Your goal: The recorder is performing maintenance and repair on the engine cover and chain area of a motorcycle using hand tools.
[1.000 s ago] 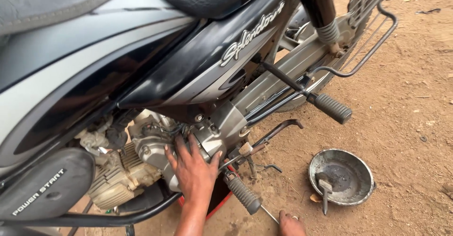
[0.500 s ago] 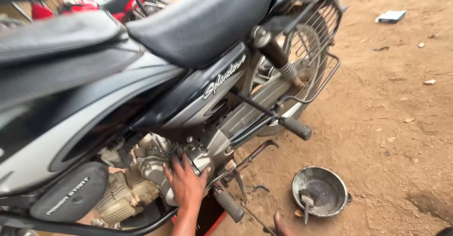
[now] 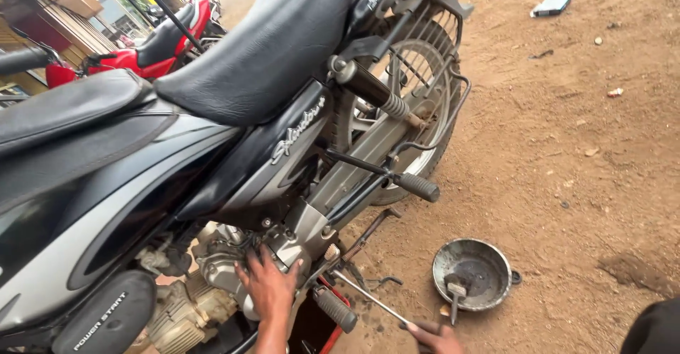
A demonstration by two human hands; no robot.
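Bare brown dirt ground [image 3: 567, 149] fills the right half of the frame, with a black and grey motorcycle [image 3: 234, 149] across the left and centre and a red motorcycle [image 3: 152, 46] parked at upper left. At bottom centre the left hand [image 3: 268, 289] is laid flat on the engine casing [image 3: 227, 272], fingers spread and pressed against the metal, nothing gripped. At the bottom edge the right hand [image 3: 435, 336] is curled tight around the end of a long thin metal rod [image 3: 368, 299] (a tool, kind cannot be told). The rod's long axis is slanted from the right hand up and left toward the engine casing, its far tip ending just beside the left hand's fingers, so the left hand is the nearer one to the working end. A round metal bowl [image 3: 473, 272] holding a small tool is seen on the dirt at lower right, near the right hand.
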